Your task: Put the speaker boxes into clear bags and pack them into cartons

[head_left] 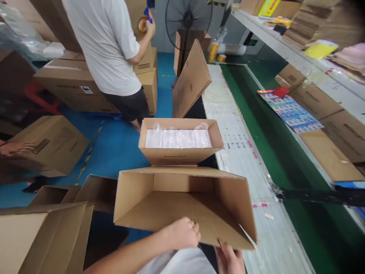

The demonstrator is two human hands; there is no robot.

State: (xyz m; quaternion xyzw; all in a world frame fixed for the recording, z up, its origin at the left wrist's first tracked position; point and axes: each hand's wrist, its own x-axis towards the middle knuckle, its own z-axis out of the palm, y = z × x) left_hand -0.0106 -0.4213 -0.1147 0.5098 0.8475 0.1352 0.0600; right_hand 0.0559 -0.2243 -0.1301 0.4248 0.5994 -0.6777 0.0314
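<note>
A large open cardboard box lies in front of me, its opening facing me and nothing visible inside. My left hand is closed, knuckles up, at the middle of the box's near edge; whatever its curled fingers hold, if anything, is hidden. Farther right along that edge, my right hand pinches the cardboard between thumb and fingers. Just beyond stands a smaller open carton, packed with a row of white boxes and some clear plastic wrap.
Along my right runs a pale bench edge beside a green conveyor belt. More open cartons stand at my lower left. A co-worker holds a tape dispenser ahead. Another person's hand touches a carton at left.
</note>
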